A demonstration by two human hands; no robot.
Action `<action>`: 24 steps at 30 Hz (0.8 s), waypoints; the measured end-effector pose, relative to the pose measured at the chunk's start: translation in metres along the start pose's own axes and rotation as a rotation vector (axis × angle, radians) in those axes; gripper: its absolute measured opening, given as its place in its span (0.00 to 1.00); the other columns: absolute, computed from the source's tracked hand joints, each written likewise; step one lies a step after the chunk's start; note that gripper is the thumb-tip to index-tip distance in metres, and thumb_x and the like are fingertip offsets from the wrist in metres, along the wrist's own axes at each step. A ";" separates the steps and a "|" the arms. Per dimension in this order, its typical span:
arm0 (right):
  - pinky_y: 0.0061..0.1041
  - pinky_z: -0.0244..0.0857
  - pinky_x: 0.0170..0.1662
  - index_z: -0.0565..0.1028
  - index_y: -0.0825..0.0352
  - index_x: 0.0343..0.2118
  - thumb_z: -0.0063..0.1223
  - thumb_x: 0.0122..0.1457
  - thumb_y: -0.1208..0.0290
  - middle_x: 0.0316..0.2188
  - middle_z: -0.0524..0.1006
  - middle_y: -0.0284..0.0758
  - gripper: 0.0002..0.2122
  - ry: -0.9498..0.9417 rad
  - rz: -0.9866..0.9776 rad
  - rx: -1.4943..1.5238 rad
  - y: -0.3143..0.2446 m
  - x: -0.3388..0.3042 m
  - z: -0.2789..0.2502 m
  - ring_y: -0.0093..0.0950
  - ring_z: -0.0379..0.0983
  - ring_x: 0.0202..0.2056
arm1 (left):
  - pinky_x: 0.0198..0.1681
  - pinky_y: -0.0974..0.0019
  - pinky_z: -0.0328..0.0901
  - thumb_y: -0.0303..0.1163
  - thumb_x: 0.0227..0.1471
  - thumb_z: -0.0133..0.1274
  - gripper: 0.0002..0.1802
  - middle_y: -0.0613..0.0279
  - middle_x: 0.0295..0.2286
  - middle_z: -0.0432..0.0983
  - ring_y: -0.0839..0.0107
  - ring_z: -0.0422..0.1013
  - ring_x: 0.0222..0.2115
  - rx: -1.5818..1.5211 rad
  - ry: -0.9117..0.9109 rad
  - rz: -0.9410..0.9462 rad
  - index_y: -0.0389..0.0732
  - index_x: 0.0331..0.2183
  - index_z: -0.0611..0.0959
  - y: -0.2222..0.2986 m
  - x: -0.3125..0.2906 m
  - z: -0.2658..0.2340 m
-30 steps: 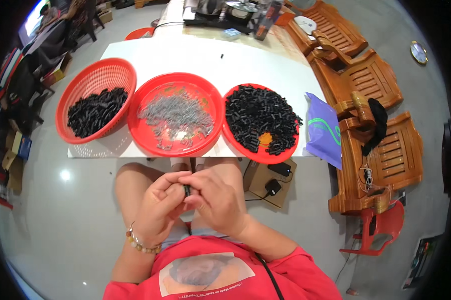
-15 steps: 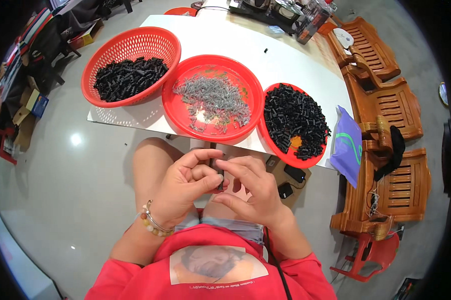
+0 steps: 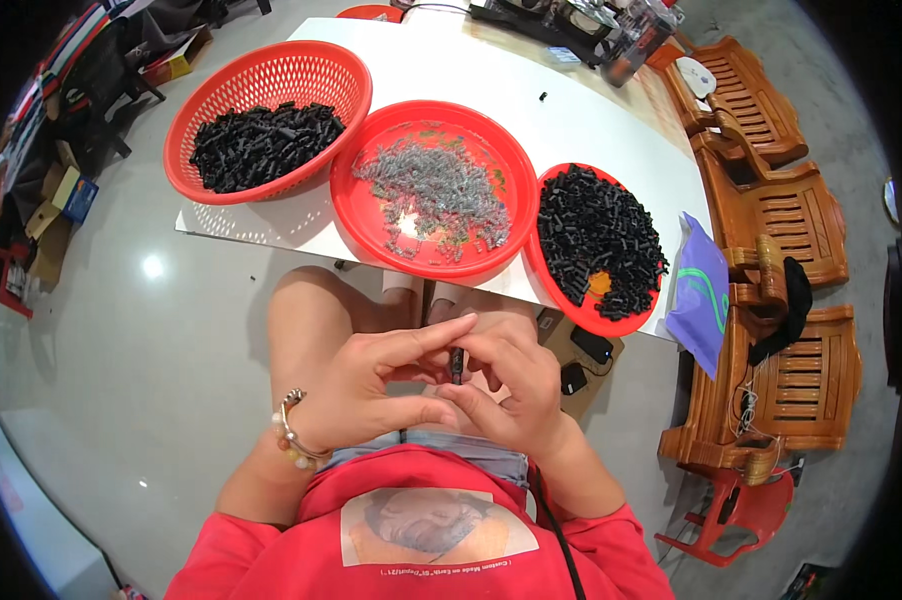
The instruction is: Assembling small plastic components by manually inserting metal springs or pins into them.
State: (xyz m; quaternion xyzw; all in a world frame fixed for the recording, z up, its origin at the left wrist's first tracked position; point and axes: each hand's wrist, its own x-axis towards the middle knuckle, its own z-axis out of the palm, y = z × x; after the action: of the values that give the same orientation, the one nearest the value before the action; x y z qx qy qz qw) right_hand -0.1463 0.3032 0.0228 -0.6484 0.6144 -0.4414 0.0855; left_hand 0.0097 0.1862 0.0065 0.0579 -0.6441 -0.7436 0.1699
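Note:
Over my lap, a small black cylindrical piece (image 3: 457,366) stands roughly upright between the thumb and fingers of my right hand (image 3: 523,388). My left hand (image 3: 366,385) is just beside it, thumb and index finger spread apart, its other fingers partly hidden behind. Its fingertips come close to those of the right hand; whether they touch the piece is unclear. Beyond my knees, a round red tray (image 3: 516,215) carries a heap of small clear or silvery parts. To its right, a red plate (image 3: 611,325) is heaped with short black pieces (image 3: 596,235).
A red perforated basket (image 3: 341,80) of longer black pieces stands at the left of the white table (image 3: 611,130). One tiny black bit (image 3: 543,96) lies farther back. A purple package (image 3: 698,295) rests at the right edge. Wooden chairs (image 3: 796,370) stand at the right.
The black piece has passed from my left thumb and finger into my right hand's pinch. My left thumb and index finger have spread apart. The view has shifted slightly.

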 end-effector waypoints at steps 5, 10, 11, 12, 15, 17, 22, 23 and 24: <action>0.21 0.60 0.20 0.75 0.70 0.35 0.64 0.43 0.73 0.24 0.72 0.36 0.15 0.059 0.030 0.071 -0.004 -0.002 0.006 0.25 0.67 0.20 | 0.33 0.76 0.66 0.35 0.36 0.68 0.41 0.63 0.35 0.72 0.79 0.67 0.30 0.222 0.031 0.062 0.36 0.53 0.71 0.004 0.004 0.001; 0.19 0.63 0.21 0.75 0.71 0.36 0.64 0.44 0.75 0.24 0.72 0.36 0.15 0.089 0.031 0.112 -0.006 -0.004 0.008 0.24 0.68 0.20 | 0.29 0.76 0.64 0.39 0.34 0.68 0.39 0.65 0.33 0.72 0.80 0.66 0.28 0.218 0.035 0.117 0.36 0.50 0.74 0.000 0.004 0.001; 0.19 0.63 0.21 0.75 0.72 0.36 0.65 0.44 0.75 0.25 0.72 0.37 0.15 0.089 0.035 0.115 -0.007 -0.005 0.008 0.24 0.68 0.20 | 0.29 0.76 0.63 0.39 0.34 0.69 0.39 0.65 0.32 0.72 0.80 0.66 0.28 0.207 0.040 0.122 0.36 0.50 0.74 0.000 0.004 0.001; 0.19 0.63 0.21 0.75 0.72 0.36 0.65 0.44 0.76 0.25 0.72 0.37 0.15 0.090 0.039 0.118 -0.007 -0.005 0.008 0.23 0.69 0.20 | 0.29 0.76 0.63 0.39 0.34 0.69 0.39 0.65 0.32 0.72 0.80 0.66 0.28 0.195 0.045 0.128 0.35 0.50 0.75 0.000 0.004 0.002; 0.19 0.63 0.21 0.75 0.72 0.36 0.65 0.43 0.76 0.26 0.72 0.36 0.15 0.082 0.074 0.141 -0.009 -0.007 0.008 0.23 0.69 0.21 | 0.30 0.76 0.63 0.39 0.34 0.69 0.39 0.65 0.32 0.72 0.80 0.66 0.29 0.134 0.069 0.083 0.35 0.50 0.75 -0.002 0.002 0.005; 0.20 0.63 0.21 0.75 0.72 0.36 0.65 0.43 0.76 0.26 0.72 0.36 0.15 0.089 0.066 0.139 -0.010 -0.006 0.008 0.23 0.68 0.21 | 0.29 0.75 0.64 0.36 0.35 0.68 0.37 0.64 0.31 0.72 0.79 0.67 0.28 0.143 0.076 0.092 0.36 0.50 0.75 -0.005 0.001 0.006; 0.20 0.62 0.21 0.75 0.71 0.36 0.65 0.44 0.77 0.25 0.71 0.36 0.14 0.106 0.056 0.153 -0.010 -0.008 0.009 0.22 0.67 0.20 | 0.29 0.74 0.65 0.32 0.36 0.68 0.35 0.63 0.29 0.73 0.78 0.67 0.27 0.172 0.094 0.151 0.38 0.50 0.76 -0.005 0.001 0.009; 0.20 0.61 0.21 0.75 0.71 0.35 0.64 0.44 0.77 0.25 0.71 0.36 0.14 0.112 0.052 0.159 -0.010 -0.008 0.009 0.23 0.67 0.20 | 0.29 0.74 0.65 0.33 0.37 0.68 0.35 0.63 0.29 0.73 0.77 0.67 0.26 0.187 0.098 0.156 0.38 0.49 0.76 -0.003 0.001 0.009; 0.21 0.61 0.21 0.75 0.71 0.35 0.64 0.44 0.77 0.24 0.71 0.35 0.14 0.119 0.048 0.166 -0.010 -0.008 0.009 0.23 0.67 0.20 | 0.28 0.74 0.65 0.33 0.37 0.68 0.34 0.63 0.28 0.73 0.77 0.68 0.26 0.201 0.102 0.162 0.38 0.49 0.76 -0.003 0.001 0.010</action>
State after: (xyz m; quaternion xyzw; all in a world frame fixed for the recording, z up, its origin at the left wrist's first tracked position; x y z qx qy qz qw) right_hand -0.1315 0.3088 0.0200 -0.5970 0.5950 -0.5263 0.1127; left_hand 0.0053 0.1951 0.0055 0.0602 -0.7086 -0.6551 0.2553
